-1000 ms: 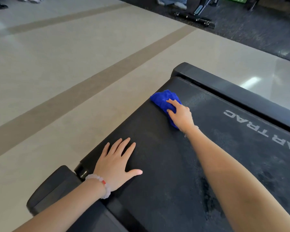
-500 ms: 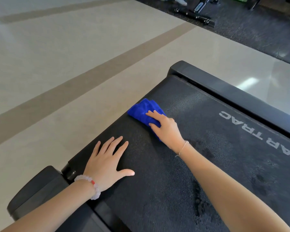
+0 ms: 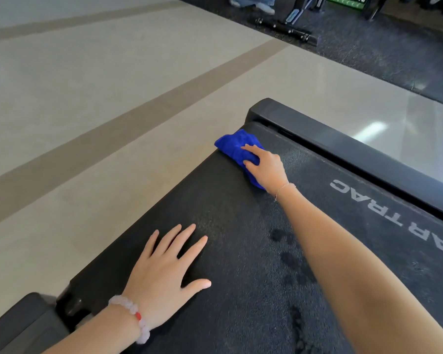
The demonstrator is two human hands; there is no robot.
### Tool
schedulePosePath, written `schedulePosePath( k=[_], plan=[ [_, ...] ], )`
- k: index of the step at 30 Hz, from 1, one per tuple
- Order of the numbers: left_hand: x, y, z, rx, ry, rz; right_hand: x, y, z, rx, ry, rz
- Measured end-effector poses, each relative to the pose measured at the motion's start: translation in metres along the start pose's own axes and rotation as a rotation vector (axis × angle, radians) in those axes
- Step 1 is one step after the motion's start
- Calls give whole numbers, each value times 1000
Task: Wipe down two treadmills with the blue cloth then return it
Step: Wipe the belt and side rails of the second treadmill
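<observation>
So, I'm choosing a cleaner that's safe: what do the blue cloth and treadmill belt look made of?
The blue cloth looks like soft napped fabric, likely microfibre; it bunches under the right hand. The treadmill belt is matt black and finely pebbled, probably rubber or PVC.

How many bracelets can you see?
2. A pale bead bracelet sits on the left wrist; a thin chain bracelet circles the right wrist, by the blue cloth. More may hide out of view.

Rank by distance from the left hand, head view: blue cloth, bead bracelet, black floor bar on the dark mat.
From the left hand:
1. bead bracelet, on that hand's own wrist.
2. blue cloth, up the treadmill belt, held by the right hand.
3. black floor bar, far off on the dark mat, top of view.
</observation>
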State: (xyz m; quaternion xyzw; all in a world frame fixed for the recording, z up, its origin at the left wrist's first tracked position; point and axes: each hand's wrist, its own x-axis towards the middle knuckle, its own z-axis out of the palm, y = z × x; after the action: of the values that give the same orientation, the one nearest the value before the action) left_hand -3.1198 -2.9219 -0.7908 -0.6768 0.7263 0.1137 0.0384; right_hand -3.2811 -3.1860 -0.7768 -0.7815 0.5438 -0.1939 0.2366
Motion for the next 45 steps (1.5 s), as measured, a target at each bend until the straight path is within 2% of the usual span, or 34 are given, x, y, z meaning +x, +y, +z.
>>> schedulePosePath(
  k=[6,16,25,32,40,45],
  plan=[
    [6,-8,14,9,113,64,57,25,-14,-58,43,69],
    [7,-3,8,-12,94,52,65,43,-26,-74,65,98],
    [20,10,-12,47,72,13,12,36,-31,-67,53,89],
    [18,28,-18,-42,11,-10,-61,30,-28,-17,23,70],
    [5,42,-20,35,-77,-53,-152,23,-17,20,-33,-67],
    [3,52,-20,14,-72,-32,-167,31,-17,25,-68,-139]
  ],
)
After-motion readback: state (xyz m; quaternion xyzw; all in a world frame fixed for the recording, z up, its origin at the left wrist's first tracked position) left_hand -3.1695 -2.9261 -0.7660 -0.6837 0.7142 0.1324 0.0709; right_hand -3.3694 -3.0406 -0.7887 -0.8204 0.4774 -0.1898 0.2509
